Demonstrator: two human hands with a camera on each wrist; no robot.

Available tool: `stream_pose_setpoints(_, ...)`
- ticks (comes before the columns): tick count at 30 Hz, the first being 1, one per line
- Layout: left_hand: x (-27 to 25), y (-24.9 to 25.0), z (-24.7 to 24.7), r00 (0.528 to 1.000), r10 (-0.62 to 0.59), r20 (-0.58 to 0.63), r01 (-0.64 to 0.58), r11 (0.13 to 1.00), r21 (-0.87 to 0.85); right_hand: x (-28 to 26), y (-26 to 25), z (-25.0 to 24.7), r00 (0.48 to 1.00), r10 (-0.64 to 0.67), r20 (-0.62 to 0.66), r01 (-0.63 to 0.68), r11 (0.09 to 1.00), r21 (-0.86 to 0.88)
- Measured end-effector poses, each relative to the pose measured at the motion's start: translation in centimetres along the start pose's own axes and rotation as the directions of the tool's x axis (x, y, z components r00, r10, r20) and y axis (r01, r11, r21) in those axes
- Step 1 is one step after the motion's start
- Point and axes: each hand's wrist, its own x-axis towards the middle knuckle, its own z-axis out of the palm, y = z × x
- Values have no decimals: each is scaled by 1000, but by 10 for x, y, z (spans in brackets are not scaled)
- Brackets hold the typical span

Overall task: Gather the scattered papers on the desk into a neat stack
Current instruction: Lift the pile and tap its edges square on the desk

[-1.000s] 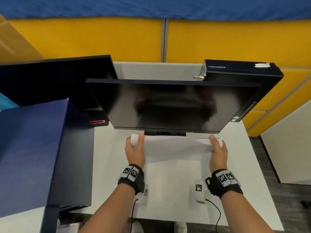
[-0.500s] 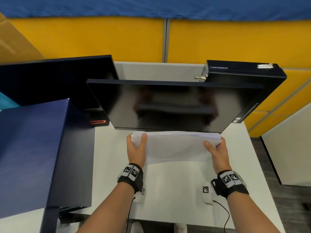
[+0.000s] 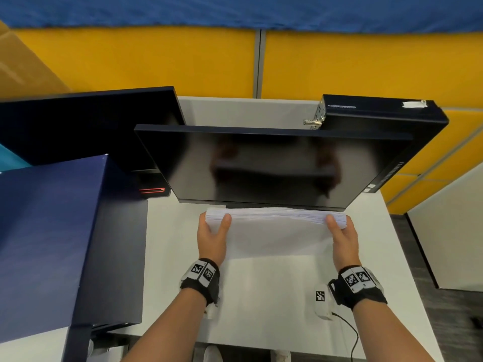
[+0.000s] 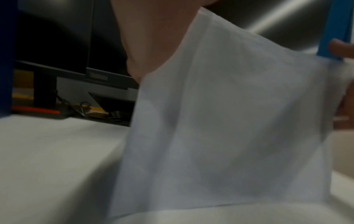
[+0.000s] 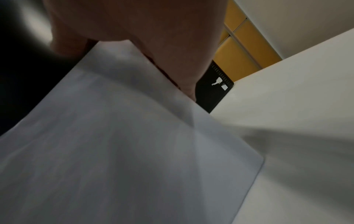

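A stack of white papers (image 3: 277, 231) stands nearly upright on its lower long edge on the white desk (image 3: 261, 296), just in front of the monitor. My left hand (image 3: 213, 231) grips its left end, thumb on the near face. My right hand (image 3: 339, 231) grips its right end the same way. The top edges of the sheets look roughly even. In the left wrist view the paper stack (image 4: 229, 128) fills the frame below my palm. The paper stack (image 5: 124, 151) likewise fills the right wrist view. My fingers behind the stack are hidden.
A dark monitor (image 3: 261, 165) stands right behind the papers. A second monitor (image 3: 86, 126) and a dark blue box (image 3: 47, 236) crowd the left side. A black computer case (image 3: 386, 113) sits at the back right. Yellow partition panels (image 3: 339, 64) rise behind the desk.
The papers were lying low and bent between my hands; both hands have lifted and tilted them upright, so the sheets' top edges now show just under the monitor.
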Motion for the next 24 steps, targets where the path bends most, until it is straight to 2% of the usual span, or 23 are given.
stream_pose_setpoints(4,0,9,11,990,-71,-124,58,993,-107,5,-4,11,991,24,-128,-18,999,52)
stream_pose_setpoints(7,4,7,7,999,-42,-26,41,999,-30,10,-5,13,989,49,-138,-50,999,-1)
stream_pose_setpoints(10,8,-4,-6,993,-17,115,9,997,71,13,-5,9,995,35,-94,-40,998,-52)
stream_pose_setpoints(14,15,12,-14,989,67,128,-91,977,191,9,-13,-2,1000,-6,10,7,988,-152)
stream_pose_setpoints(16,17,44,-16,976,147,157,-186,946,266,5,-24,-17,990,-92,102,116,958,-261)
stream_pose_setpoints(18,20,91,-21,933,284,223,-351,858,375,0,-41,-34,970,-131,205,202,903,-379)
stream_pose_setpoints(20,17,138,-25,859,369,354,-502,741,446,-6,-58,-41,942,-153,300,282,845,-455)
stream_pose_setpoints(22,6,176,-18,744,420,520,-661,573,484,-13,-76,-26,882,-189,433,395,797,-457)
stream_pose_setpoints(24,-9,194,0,596,450,665,-802,373,467,-22,-84,4,817,-244,523,479,792,-379)
